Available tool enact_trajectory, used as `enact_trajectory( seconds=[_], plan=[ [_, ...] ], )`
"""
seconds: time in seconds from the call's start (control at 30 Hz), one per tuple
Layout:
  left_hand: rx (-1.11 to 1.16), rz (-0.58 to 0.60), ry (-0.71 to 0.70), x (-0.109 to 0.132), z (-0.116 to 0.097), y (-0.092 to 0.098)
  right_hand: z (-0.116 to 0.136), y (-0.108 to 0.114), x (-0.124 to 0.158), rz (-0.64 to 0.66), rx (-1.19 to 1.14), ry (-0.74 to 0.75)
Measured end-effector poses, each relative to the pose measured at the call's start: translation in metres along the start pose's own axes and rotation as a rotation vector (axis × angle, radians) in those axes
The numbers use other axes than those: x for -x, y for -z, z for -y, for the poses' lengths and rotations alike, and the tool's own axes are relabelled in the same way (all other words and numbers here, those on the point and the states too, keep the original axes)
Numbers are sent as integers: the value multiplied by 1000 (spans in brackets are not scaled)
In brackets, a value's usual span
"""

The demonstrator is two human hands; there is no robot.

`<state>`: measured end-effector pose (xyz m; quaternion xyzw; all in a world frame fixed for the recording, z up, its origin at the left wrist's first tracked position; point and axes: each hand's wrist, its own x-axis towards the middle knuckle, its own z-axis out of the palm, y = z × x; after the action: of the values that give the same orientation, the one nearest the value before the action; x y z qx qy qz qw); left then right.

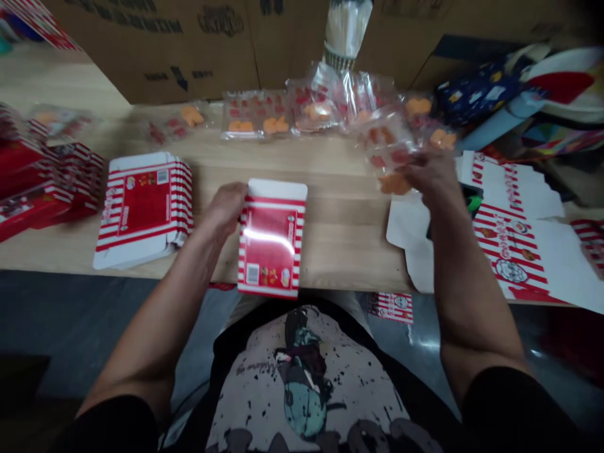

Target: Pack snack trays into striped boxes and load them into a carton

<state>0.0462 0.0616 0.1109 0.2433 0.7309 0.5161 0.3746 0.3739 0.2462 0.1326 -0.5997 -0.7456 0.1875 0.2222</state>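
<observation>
While both forearms reach out over it from the bottom of the view, a long wooden table [340, 245] spans the scene, with brown corrugated cartons [165, 47] standing behind it and a dark floor [80, 314] below its near edge. Along the far side lies a row of clear plastic packets [255, 113] holding orange and red shapes, and a dark blue printed package [476, 94] sits in a heap at the far right corner. Red boxes [28, 189] are piled at the left end, next to a stack of flat striped cartons [144, 211]. A large unfolded carton blank [512, 251], white with red stripes, lies to the right. The hands are well apart. The left hand [225, 209] grips the side of a flat red-and-white carton [271, 242], which overhangs the table's near edge. The right hand [431, 179] holds a clear packet [389, 151] up above the blank, its fingers slightly blurred behind the plastic.
</observation>
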Motion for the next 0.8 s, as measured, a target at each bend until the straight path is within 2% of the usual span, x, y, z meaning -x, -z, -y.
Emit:
enact_trajectory(
  seconds=[0.07,0.1,0.17,0.27,0.33,0.4,0.47,0.57,0.67,0.8],
  plan=[
    [45,64,24,13,10,-1,4,22,1,-24,-386,-41],
    [62,94,23,19,15,-4,10,26,5,2,-538,3],
    [97,112,4,29,23,-14,32,22,15,69,-749,89],
    [188,87,-61,37,26,-28,74,-9,31,169,-1072,119],
    [234,120,-103,40,25,-31,96,-35,40,246,-1285,64],
    [250,173,-129,42,22,-30,106,-57,47,339,-1437,-18],
    [275,195,-123,44,20,-25,106,-71,54,412,-1487,-98],
    [324,174,-64,45,23,-19,93,-75,58,514,-1406,-157],
    [331,151,-47,47,26,-18,76,-65,51,569,-1231,-139],
    [271,180,-121,51,25,-18,68,-43,37,648,-1017,-112]
  ],
)
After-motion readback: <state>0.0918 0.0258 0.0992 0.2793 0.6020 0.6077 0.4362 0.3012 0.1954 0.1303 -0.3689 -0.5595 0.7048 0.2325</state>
